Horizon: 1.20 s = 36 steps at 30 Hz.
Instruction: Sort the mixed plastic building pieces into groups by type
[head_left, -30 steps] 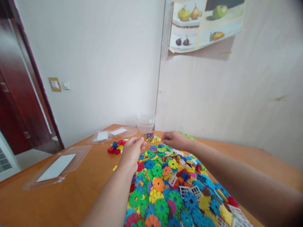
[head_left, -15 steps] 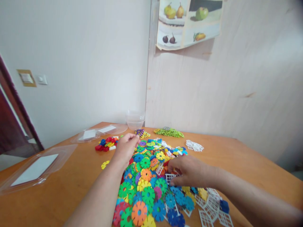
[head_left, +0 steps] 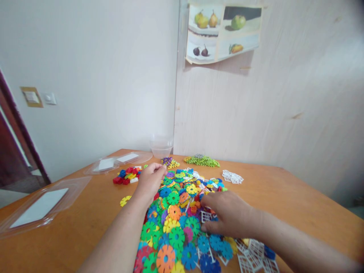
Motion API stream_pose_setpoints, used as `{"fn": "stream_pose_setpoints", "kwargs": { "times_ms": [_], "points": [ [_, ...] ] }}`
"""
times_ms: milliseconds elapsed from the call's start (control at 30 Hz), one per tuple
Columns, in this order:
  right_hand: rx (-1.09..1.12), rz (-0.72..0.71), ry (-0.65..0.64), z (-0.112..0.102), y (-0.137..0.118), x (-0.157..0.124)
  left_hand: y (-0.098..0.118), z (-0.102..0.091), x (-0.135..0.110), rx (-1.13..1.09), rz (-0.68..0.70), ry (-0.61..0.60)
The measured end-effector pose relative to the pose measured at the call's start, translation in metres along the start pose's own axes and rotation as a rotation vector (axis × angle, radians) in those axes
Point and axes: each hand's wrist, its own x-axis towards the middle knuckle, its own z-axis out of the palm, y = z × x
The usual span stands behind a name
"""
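Note:
My left hand [head_left: 152,180] is over the far left side of a heap of flower-shaped plastic discs [head_left: 176,236]. Its thumb and fingertips are pinched together; what they hold, if anything, I cannot make out. Just beyond the fingertips show purple and yellow triangular lattice pieces [head_left: 172,163]. My right hand [head_left: 230,213] reaches into the heap from the right with thumb and fingers apart. A white lattice piece [head_left: 206,216] lies between thumb and fingers, seemingly not gripped. A small orange brick [head_left: 193,209] lies left of the right fingertips.
Red, blue and yellow bricks [head_left: 127,176] are piled at the left. Green lattice pieces [head_left: 205,160] lie at the back, white ones [head_left: 232,176] to the right. Clear bowls [head_left: 161,146] stand by the wall. Clear plastic lids [head_left: 72,194] lie on the wooden table [head_left: 99,212].
My right hand's thumb and fingers have spread a little, and the orange brick has come into sight beside them. My left hand stays pinched in nearly the same place. The view has shifted slightly.

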Motion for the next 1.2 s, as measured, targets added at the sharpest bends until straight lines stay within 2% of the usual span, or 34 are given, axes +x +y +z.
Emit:
{"fn": "stream_pose_setpoints", "kwargs": {
  "times_ms": [233, 367, 733, 867, 1000, 1200],
  "points": [
    [-0.074, 0.009, 0.044, 0.01, -0.006, 0.004, 0.001, 0.002, -0.002, 0.014, -0.004, -0.014],
    [-0.077, -0.044, 0.086, 0.013, -0.005, 0.006, 0.002, 0.002, -0.003, 0.038, 0.001, -0.02],
    [0.096, -0.016, 0.235, -0.001, 0.009, 0.019, 0.008, 0.007, -0.01, 0.134, 0.02, -0.146],
    [0.232, 0.095, 0.267, -0.002, 0.014, 0.024, 0.014, 0.009, -0.015, 0.108, 0.049, -0.252],
    [0.476, 0.209, 0.252, 0.005, 0.018, 0.031, 0.019, 0.01, -0.018, 0.098, 0.083, -0.355],
    [0.796, 0.244, 0.273, 0.014, 0.023, 0.042, 0.022, 0.013, -0.023, 0.108, 0.117, -0.475]
  ]
}}
